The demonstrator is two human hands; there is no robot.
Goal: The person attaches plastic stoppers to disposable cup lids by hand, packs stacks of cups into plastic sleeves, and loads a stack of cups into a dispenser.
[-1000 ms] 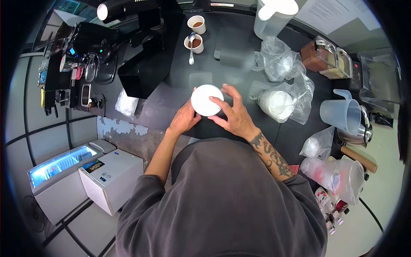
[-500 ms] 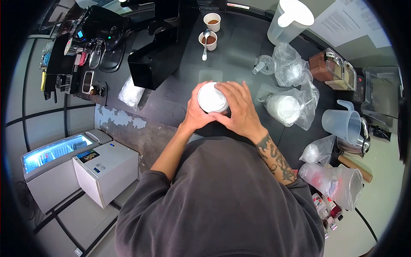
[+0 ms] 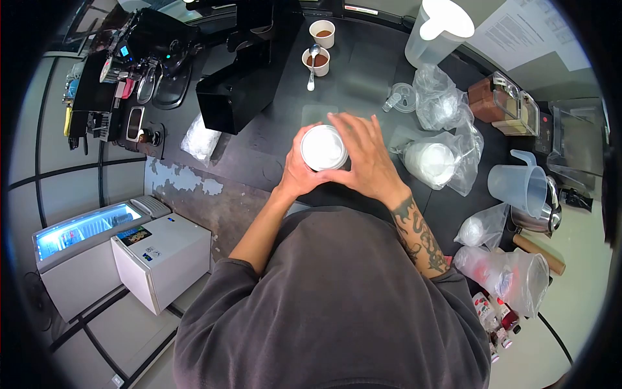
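A round white cup or lidded container (image 3: 323, 148) is held over the dark counter, close to my body. My left hand (image 3: 299, 167) is wrapped round its left side. On the right, the thumb of my right hand (image 3: 365, 154) touches the lower edge, while its fingers are raised and spread beside the rim. Further up the counter stand two small paper cups with brown contents, one (image 3: 322, 34) behind the other (image 3: 316, 62). A metal spoon (image 3: 311, 76) lies across the nearer one.
Plastic bags with white cups (image 3: 433, 162) lie right of my hands, near a clear lid (image 3: 403, 98). Pitchers (image 3: 517, 184) and ingredient boxes (image 3: 495, 104) stand further right. A black angular stand (image 3: 223, 97) and a wrapped white bundle (image 3: 200, 139) are at left.
My right hand's fingers have lifted off the top of the white container and spread outward to the right. The container's top now faces the camera more fully.
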